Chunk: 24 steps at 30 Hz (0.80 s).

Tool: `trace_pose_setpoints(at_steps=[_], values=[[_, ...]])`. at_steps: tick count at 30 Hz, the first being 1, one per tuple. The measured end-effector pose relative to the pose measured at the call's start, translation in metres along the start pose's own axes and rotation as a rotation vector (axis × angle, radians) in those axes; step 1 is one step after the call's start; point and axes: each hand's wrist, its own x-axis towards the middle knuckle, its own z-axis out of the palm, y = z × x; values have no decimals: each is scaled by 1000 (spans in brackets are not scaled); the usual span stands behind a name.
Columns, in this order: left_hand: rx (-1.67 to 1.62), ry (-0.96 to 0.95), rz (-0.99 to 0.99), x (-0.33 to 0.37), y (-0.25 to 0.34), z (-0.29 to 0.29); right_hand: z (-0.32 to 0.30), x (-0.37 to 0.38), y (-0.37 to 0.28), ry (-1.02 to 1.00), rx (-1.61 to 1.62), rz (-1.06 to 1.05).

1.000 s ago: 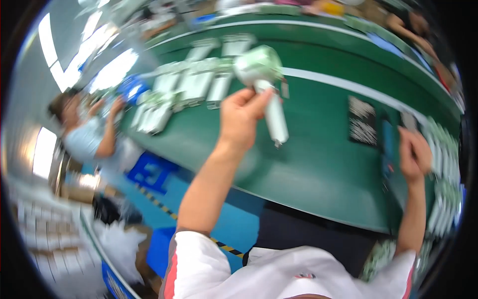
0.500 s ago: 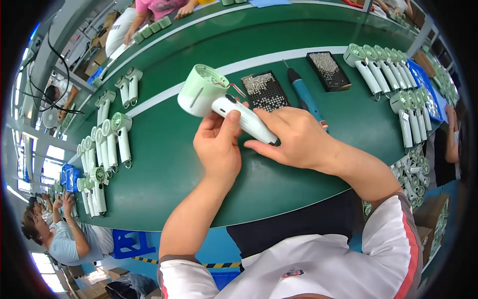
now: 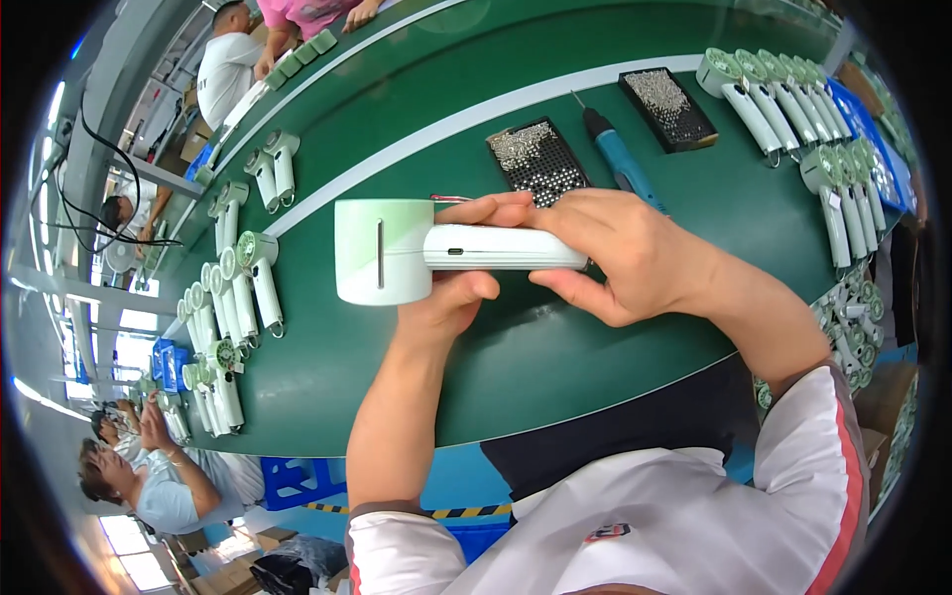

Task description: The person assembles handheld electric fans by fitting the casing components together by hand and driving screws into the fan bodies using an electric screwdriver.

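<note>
A handheld fan (image 3: 385, 252) with a pale green round head and a white handle lies sideways in both my hands above the green bench. A slot runs down the side of its head, and a small charging port shows on the handle. My left hand (image 3: 456, 288) wraps the handle beside the head, thumb on the near side and fingers on the far side. At the handle's end, my right hand (image 3: 620, 248) grips with thumb and fingers, covering the tip. Red and white wires (image 3: 451, 198) stick out near the head.
Beyond my hands are a black tray of small screws (image 3: 540, 164), a blue electric screwdriver (image 3: 625, 164) and a second screw tray (image 3: 666, 107). Rows of fans stand at left (image 3: 263, 283) and right (image 3: 764, 114). Co-workers sit at left (image 3: 174, 476) and across the bench (image 3: 297, 25).
Both hands have rolled the fan, so its side with the port now faces up and its handle lies level. The view has shifted slightly.
</note>
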Motion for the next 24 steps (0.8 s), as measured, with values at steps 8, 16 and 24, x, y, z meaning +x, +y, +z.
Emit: trace_pose_setpoints(at_steps=[8,16,24], values=[[156,17,43,-4,-3,-2,-5,-4,9,13,-13,18],[615,-36,-22,-7,-1,14,2,-7,-3,7,-467,-11],[605,41,-126,1,10,37,1,-11,-3,-57,-582,-45]])
